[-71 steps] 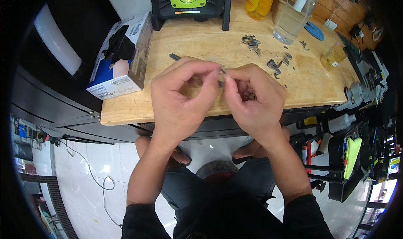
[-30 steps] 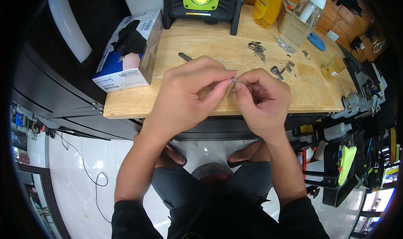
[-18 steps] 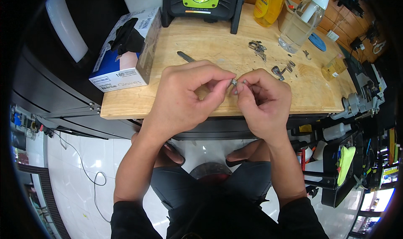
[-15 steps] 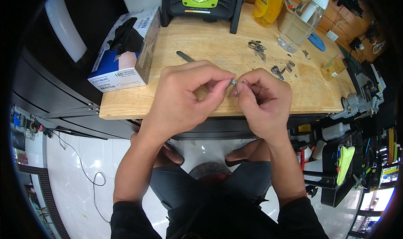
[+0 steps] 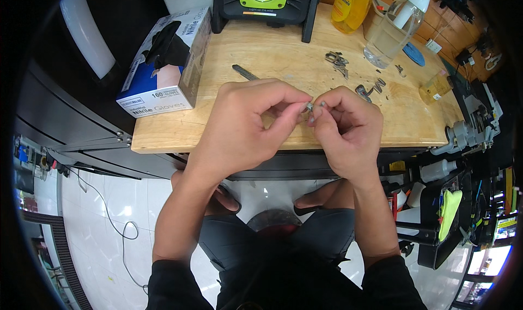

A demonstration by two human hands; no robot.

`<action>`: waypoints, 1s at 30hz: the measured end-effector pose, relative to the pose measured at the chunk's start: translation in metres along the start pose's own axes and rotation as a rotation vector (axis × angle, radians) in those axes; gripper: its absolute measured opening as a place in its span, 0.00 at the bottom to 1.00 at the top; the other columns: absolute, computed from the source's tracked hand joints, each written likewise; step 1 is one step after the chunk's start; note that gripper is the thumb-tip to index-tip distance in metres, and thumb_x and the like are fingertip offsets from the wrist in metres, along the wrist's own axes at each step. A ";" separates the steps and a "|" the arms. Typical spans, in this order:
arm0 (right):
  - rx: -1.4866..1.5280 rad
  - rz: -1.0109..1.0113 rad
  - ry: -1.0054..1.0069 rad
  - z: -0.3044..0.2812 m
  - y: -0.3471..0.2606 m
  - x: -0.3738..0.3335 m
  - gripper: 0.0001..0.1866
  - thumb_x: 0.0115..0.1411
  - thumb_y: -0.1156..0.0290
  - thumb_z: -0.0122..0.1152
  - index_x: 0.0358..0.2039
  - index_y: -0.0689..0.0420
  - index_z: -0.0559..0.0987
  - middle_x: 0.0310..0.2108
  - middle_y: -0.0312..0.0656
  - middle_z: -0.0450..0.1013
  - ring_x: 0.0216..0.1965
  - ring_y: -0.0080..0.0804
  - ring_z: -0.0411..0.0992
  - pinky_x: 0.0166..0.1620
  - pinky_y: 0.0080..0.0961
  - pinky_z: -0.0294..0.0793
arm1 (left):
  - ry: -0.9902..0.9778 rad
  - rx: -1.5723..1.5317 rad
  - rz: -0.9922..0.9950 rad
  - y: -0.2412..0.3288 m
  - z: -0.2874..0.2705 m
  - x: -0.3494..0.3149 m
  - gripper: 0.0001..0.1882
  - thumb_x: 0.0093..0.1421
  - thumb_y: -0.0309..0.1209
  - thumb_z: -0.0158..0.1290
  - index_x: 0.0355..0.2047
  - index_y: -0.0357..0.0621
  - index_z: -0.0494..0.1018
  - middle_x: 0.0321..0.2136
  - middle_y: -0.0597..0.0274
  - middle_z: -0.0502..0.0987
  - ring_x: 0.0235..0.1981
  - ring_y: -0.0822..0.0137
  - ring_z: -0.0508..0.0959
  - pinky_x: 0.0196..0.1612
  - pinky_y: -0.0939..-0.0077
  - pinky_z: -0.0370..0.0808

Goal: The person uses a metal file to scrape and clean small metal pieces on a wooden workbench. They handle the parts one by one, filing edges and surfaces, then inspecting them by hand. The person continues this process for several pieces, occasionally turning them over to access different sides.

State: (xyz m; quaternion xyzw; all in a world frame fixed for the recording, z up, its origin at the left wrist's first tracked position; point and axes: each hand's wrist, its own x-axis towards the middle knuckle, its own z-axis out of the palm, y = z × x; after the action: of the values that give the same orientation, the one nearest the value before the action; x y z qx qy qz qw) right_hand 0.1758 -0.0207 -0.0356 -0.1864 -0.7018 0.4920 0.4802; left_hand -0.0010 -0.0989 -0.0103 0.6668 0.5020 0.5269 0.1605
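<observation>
Above the bench's front edge, my left hand (image 5: 245,129) pinches a small grey-green piece (image 5: 310,107) between thumb and forefinger. My right hand (image 5: 351,133) meets it from the other side, thumb and forefinger closed at the same piece. Fingers cover most of it, so its kind cannot be made out. Past my left knuckles lies a dark, flat, file-like metal strip (image 5: 244,72). Beyond my right hand are loose letter-shaped emblem pieces (image 5: 339,64), with more curved dark and silvery emblem pieces (image 5: 370,90) closer in. Dark crumbs are scattered around them.
On the wooden benchtop (image 5: 163,136) stand a glove box (image 5: 158,100) at left and a lit work lamp (image 5: 264,10) behind. A yellow liquid bottle (image 5: 348,10), a clear spray bottle (image 5: 389,40) and a small jar (image 5: 434,88) are at right. A vise-like tool (image 5: 463,136) sits at the right edge.
Both hands stay together at the small piece, with slight shifts of the fingertips. The whole view has moved a little, so the bench things appear slightly farther right.
</observation>
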 end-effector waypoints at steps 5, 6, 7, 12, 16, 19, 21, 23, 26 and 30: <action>0.000 -0.005 0.005 0.001 -0.002 0.001 0.04 0.66 0.83 0.63 0.33 0.63 0.77 0.22 0.24 0.72 0.24 0.04 0.62 0.25 0.12 0.57 | 0.022 0.047 0.049 -0.002 0.001 0.001 0.06 0.67 0.16 0.60 0.42 0.30 0.84 0.34 0.56 0.88 0.36 0.71 0.87 0.42 0.77 0.84; -0.001 -0.009 0.006 0.001 -0.002 0.002 0.04 0.67 0.83 0.63 0.33 0.63 0.77 0.22 0.24 0.72 0.24 0.04 0.62 0.25 0.12 0.57 | 0.029 0.055 0.059 -0.003 0.001 0.001 0.06 0.67 0.16 0.60 0.42 0.30 0.84 0.34 0.56 0.87 0.36 0.71 0.87 0.42 0.77 0.84; -0.003 -0.011 0.006 0.001 -0.001 0.001 0.05 0.67 0.83 0.63 0.33 0.63 0.77 0.22 0.24 0.71 0.24 0.04 0.62 0.25 0.12 0.57 | 0.026 0.040 0.045 -0.003 0.001 0.001 0.06 0.67 0.16 0.60 0.42 0.30 0.84 0.34 0.56 0.87 0.36 0.71 0.87 0.43 0.77 0.84; -0.005 0.002 0.015 0.001 -0.001 0.002 0.05 0.67 0.82 0.63 0.33 0.63 0.77 0.21 0.23 0.71 0.23 0.04 0.61 0.24 0.12 0.56 | 0.010 -0.025 -0.003 -0.004 0.001 0.000 0.05 0.68 0.17 0.60 0.43 0.29 0.84 0.35 0.56 0.87 0.37 0.71 0.86 0.44 0.78 0.83; -0.008 -0.013 0.015 0.001 0.000 0.002 0.05 0.67 0.82 0.63 0.32 0.62 0.77 0.21 0.23 0.71 0.23 0.04 0.61 0.24 0.12 0.56 | 0.000 -0.031 -0.007 -0.002 0.001 0.000 0.06 0.68 0.17 0.60 0.43 0.29 0.84 0.36 0.56 0.87 0.37 0.72 0.86 0.45 0.78 0.82; -0.006 -0.007 0.016 0.001 0.001 0.002 0.05 0.66 0.82 0.63 0.32 0.62 0.77 0.21 0.23 0.71 0.23 0.04 0.61 0.24 0.12 0.56 | 0.005 -0.033 -0.026 -0.002 0.002 0.000 0.06 0.68 0.16 0.59 0.43 0.29 0.84 0.35 0.56 0.87 0.37 0.72 0.86 0.45 0.78 0.83; -0.001 0.006 0.014 0.000 0.000 0.002 0.05 0.66 0.82 0.63 0.32 0.62 0.77 0.21 0.23 0.71 0.23 0.03 0.62 0.24 0.12 0.56 | 0.005 -0.012 -0.018 -0.002 0.002 0.000 0.06 0.68 0.16 0.59 0.43 0.29 0.84 0.35 0.56 0.87 0.37 0.72 0.86 0.45 0.77 0.83; 0.011 0.021 0.011 0.000 -0.001 0.001 0.05 0.66 0.82 0.63 0.32 0.62 0.77 0.21 0.23 0.71 0.23 0.03 0.62 0.24 0.12 0.56 | 0.003 0.011 0.000 -0.002 0.002 0.000 0.06 0.68 0.16 0.59 0.43 0.30 0.84 0.35 0.57 0.87 0.37 0.72 0.86 0.44 0.77 0.83; 0.020 0.014 0.008 0.001 -0.003 0.002 0.05 0.67 0.83 0.63 0.32 0.62 0.77 0.21 0.23 0.71 0.23 0.03 0.62 0.24 0.11 0.56 | 0.004 0.011 -0.004 0.000 0.001 0.001 0.06 0.68 0.16 0.59 0.43 0.30 0.84 0.35 0.57 0.87 0.37 0.72 0.86 0.45 0.77 0.83; 0.034 0.018 0.017 0.002 -0.003 0.002 0.05 0.67 0.83 0.63 0.33 0.63 0.77 0.22 0.24 0.72 0.23 0.03 0.63 0.24 0.11 0.56 | -0.001 -0.029 -0.003 -0.003 0.001 0.000 0.06 0.68 0.16 0.60 0.43 0.29 0.84 0.35 0.56 0.87 0.38 0.72 0.86 0.45 0.77 0.83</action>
State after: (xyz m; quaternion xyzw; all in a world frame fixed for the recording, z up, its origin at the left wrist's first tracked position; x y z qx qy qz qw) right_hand 0.1743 -0.0216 -0.0319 -0.1886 -0.6874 0.5066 0.4850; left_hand -0.0016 -0.0974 -0.0127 0.6639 0.4954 0.5333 0.1713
